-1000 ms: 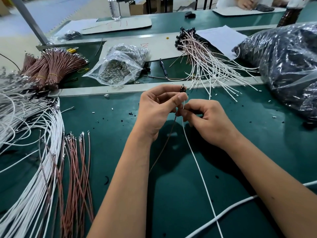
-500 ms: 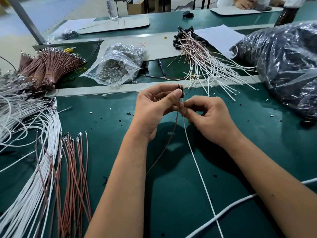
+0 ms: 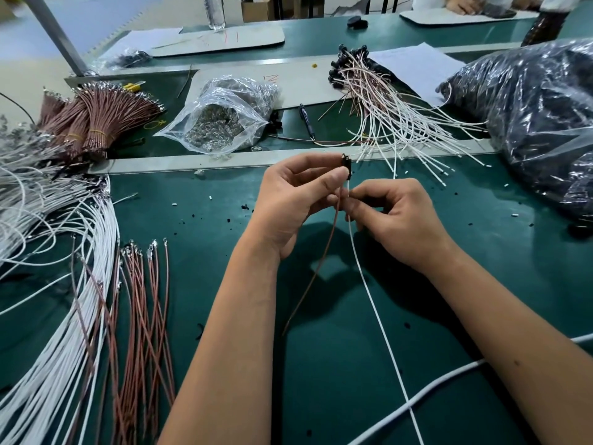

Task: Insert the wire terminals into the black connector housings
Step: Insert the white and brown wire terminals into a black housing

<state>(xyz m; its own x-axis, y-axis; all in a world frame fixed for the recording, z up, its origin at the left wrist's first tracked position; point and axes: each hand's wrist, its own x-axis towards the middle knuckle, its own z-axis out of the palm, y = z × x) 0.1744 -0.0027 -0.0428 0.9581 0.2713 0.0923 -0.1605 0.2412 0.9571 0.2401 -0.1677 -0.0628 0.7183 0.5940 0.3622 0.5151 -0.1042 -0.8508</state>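
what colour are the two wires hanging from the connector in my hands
One brown wire, one white wire, clearest in the head view.

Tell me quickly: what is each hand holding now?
Left hand: pinches the small black plastic connector housing.
Right hand: pinches the thin white wire below it.

A pen [image 3: 307,121] lies beside white paper [image 3: 414,67] (far side).

A factory assembly bench for wiring work. A green mat [image 3: 417,316] covers the table, with bundled brown wires [image 3: 96,123], loose white wires [image 3: 48,348], a clear bag of metal terminals [image 3: 221,123], a large bag of black parts [image 3: 529,117], and finished leads [image 3: 385,101].
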